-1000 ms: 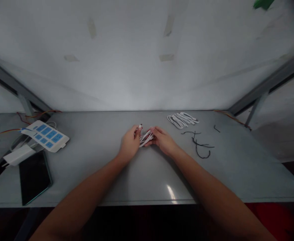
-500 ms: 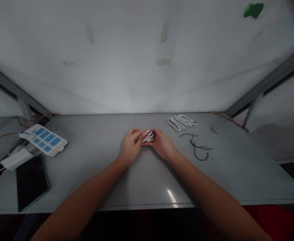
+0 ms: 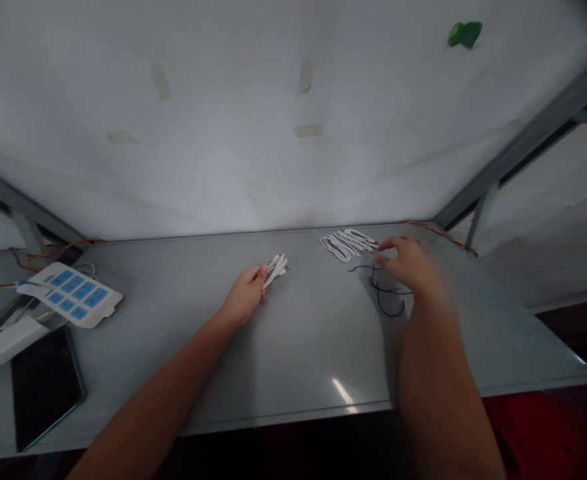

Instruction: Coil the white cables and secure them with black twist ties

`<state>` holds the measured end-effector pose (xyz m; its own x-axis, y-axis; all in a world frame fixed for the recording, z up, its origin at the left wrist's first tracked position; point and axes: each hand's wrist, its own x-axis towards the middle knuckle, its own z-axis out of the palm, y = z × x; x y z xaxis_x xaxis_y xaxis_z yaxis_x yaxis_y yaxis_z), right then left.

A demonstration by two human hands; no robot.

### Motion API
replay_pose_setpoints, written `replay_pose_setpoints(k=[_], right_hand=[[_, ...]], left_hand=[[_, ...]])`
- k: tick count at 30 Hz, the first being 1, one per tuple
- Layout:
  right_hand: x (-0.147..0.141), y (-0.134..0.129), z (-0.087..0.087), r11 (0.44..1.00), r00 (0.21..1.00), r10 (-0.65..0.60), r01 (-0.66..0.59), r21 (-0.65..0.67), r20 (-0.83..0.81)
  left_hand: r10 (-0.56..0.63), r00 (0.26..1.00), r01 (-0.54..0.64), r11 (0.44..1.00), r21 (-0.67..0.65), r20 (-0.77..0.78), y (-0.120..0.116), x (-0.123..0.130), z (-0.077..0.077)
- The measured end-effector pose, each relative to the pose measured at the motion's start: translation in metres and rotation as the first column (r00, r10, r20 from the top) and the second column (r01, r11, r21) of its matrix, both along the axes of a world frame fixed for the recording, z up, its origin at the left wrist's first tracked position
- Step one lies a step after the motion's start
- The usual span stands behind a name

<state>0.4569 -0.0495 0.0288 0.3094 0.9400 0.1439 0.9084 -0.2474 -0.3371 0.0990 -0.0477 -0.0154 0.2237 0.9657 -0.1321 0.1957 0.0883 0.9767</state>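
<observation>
Dim overall; brightest patch on the pale back wall at 12 o'clock, fading to dark corners. Small glare streak on the grey metal worktop at 6 o'clock. Right hand motion-blurred. Wide-angle bending at edges; bottom edge near black.

A workbench station: grey metal table, power strip, bundled white cables.

Centre of bench: bare, open passage.
Far right: white cable bundle and black ties lie close together.
Left edge: power strip, adapter, tablet crowd it.
</observation>
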Motion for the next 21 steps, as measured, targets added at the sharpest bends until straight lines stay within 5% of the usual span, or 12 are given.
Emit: replay_pose_setpoints(k=[3, 11, 16, 21], right_hand=[[0.014, -0.004, -0.008, 0.997, 1.000, -0.004, 0.002, -0.080, -0.023], [-0.001, 0.015, -0.040, 0.962, 0.961, 0.270, -0.268, -0.045, 0.056], [-0.009, 0.012, -0.030, 0.951, 0.950, 0.308, -0.308, 0.012, -0.053], [-0.044, 0.017, -0.020, 0.934, 0.935, 0.303, -0.253, 0.251, -0.185]], left_hand=[[-0.013, 0.985, 0.030, 0.995, -0.097, 0.171, 0.000, 0.001, -0.001], [0.008, 0.991, 0.003, 0.997, -0.083, 0.134, 0.000, 0.003, -0.004], [0.041, 0.989, -0.033, 0.998, -0.062, 0.141, 0.001, 0.002, -0.003], [0.040, 0.981, -0.028, 0.997, -0.067, 0.189, -0.001, 0.004, -0.001]])
